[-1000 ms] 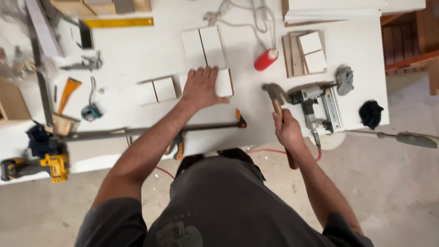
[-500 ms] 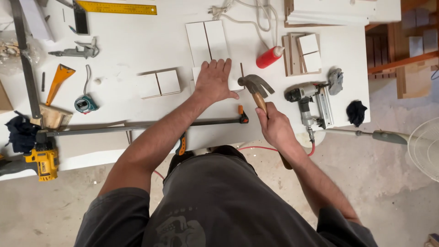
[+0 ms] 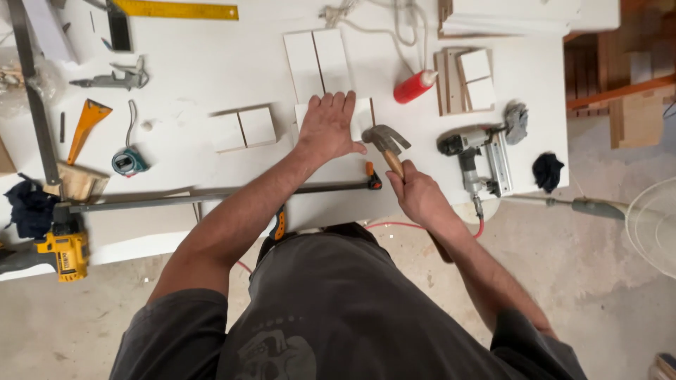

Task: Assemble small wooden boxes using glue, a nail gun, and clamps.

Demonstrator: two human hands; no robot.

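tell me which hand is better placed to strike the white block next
Probably the right hand: it grips the hammer, whose head hangs beside the white block. The left hand lies flat on that block, steadying it.

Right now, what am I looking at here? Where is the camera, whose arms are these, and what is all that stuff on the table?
The camera sits on a person's head and looks down, so the two arms are that person's own. The left hand presses flat on a small white panel on the white workbench. The right hand grips a hammer, its head close beside the panel. Around them lie a long bar clamp, a red glue bottle, a nail gun, a tape measure, a yellow ruler and a yellow drill.
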